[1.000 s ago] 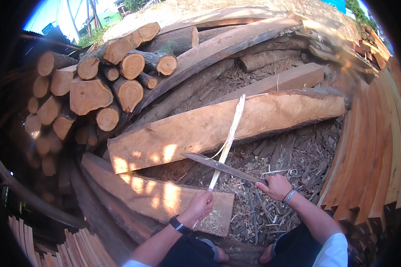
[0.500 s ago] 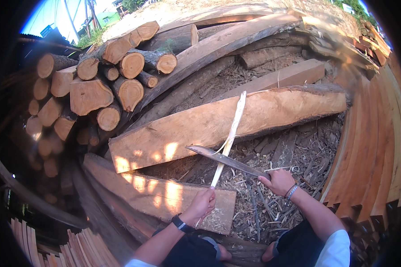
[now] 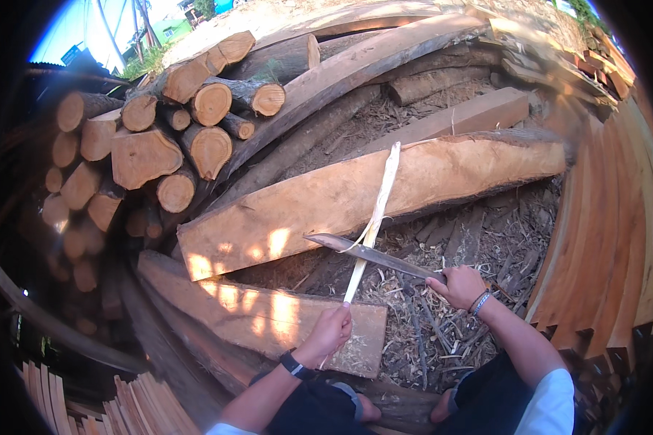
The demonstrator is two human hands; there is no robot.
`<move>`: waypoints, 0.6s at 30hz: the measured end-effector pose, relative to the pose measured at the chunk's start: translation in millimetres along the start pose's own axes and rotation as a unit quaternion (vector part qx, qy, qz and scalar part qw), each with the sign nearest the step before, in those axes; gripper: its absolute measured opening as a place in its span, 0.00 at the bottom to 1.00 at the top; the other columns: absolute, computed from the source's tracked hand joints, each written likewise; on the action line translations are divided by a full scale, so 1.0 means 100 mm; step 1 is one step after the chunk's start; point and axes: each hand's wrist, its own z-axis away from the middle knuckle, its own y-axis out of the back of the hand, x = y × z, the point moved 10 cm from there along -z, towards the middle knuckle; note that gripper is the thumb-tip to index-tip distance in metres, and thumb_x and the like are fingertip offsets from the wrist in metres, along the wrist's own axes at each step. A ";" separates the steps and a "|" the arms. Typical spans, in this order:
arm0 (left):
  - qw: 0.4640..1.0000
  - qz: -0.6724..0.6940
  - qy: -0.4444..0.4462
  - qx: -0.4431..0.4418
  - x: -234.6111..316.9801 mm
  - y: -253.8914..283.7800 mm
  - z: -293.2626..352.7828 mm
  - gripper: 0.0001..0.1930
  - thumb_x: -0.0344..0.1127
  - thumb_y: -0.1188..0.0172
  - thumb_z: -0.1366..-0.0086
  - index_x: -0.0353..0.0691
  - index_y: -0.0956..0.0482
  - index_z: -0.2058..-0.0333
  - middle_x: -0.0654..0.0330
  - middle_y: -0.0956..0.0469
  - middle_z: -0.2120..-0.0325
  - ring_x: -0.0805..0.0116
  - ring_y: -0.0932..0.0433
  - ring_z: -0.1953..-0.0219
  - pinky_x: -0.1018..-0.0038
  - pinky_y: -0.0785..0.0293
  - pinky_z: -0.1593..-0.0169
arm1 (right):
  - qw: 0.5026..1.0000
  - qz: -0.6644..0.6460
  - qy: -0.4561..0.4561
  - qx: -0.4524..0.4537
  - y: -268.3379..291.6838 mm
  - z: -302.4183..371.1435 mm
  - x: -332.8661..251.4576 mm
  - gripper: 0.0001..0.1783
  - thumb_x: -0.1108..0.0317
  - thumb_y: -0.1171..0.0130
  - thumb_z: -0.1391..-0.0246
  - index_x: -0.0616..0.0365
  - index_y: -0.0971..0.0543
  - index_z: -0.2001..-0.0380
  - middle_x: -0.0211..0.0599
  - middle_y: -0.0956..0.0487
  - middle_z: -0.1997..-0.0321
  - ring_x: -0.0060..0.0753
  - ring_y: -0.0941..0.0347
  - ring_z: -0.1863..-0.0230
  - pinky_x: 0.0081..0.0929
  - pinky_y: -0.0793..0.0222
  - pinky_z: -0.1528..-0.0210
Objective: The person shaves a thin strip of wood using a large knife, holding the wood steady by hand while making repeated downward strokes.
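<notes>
My left hand [image 3: 329, 335] is closed around the lower end of a pale, peeled wooden stick [image 3: 382, 194]. The stick slants up and away, its far end over the face of a long sawn slab [image 3: 442, 174]. In my right hand [image 3: 460, 287] is the handle of a machete [image 3: 384, 259], whose blade points left and crosses the stick about midway. A thin curled shaving [image 3: 358, 239] stands off the stick where the blade meets it. Below the left hand lies a shorter plank [image 3: 326, 319].
Cut logs [image 3: 212, 152] are stacked at the left, ends facing me. Long boards [image 3: 609, 232] line the right side. Chips and bark [image 3: 450, 319] cover the ground between my feet and the slab. Narrow slats [image 3: 138, 406] stand at the lower left.
The blade has shifted slightly down along the stick toward my left hand. The curled shaving has changed shape. My left hand keeps its hold in nearly the same place.
</notes>
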 end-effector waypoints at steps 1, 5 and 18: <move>1.000 0.000 -0.005 0.000 0.03 -0.02 0.02 0.21 0.49 0.62 0.24 0.46 0.41 0.76 0.70 0.45 0.89 0.80 0.49 0.91 0.80 0.53 0.89 | 1.000 -0.021 0.014 0.013 -0.03 0.01 -0.04 0.41 0.32 0.58 0.41 0.64 0.17 0.70 0.58 0.21 0.77 0.59 0.21 0.69 0.48 0.24 0.63; 1.000 -0.008 0.011 0.006 0.07 0.04 0.07 0.20 0.48 0.62 0.24 0.47 0.41 0.76 0.70 0.44 0.88 0.80 0.50 0.91 0.81 0.54 0.89 | 0.999 -0.010 0.053 -0.002 -0.19 0.13 -0.19 0.43 0.31 0.58 0.42 0.66 0.18 0.72 0.56 0.21 0.78 0.58 0.21 0.71 0.48 0.25 0.64; 1.000 -0.018 -0.002 0.000 -0.01 0.00 0.05 0.20 0.48 0.62 0.24 0.46 0.41 0.76 0.70 0.45 0.89 0.80 0.50 0.91 0.81 0.53 0.89 | 0.999 0.031 0.031 0.032 -0.05 -0.04 0.01 0.42 0.29 0.58 0.43 0.61 0.18 0.75 0.54 0.21 0.79 0.57 0.21 0.72 0.49 0.26 0.64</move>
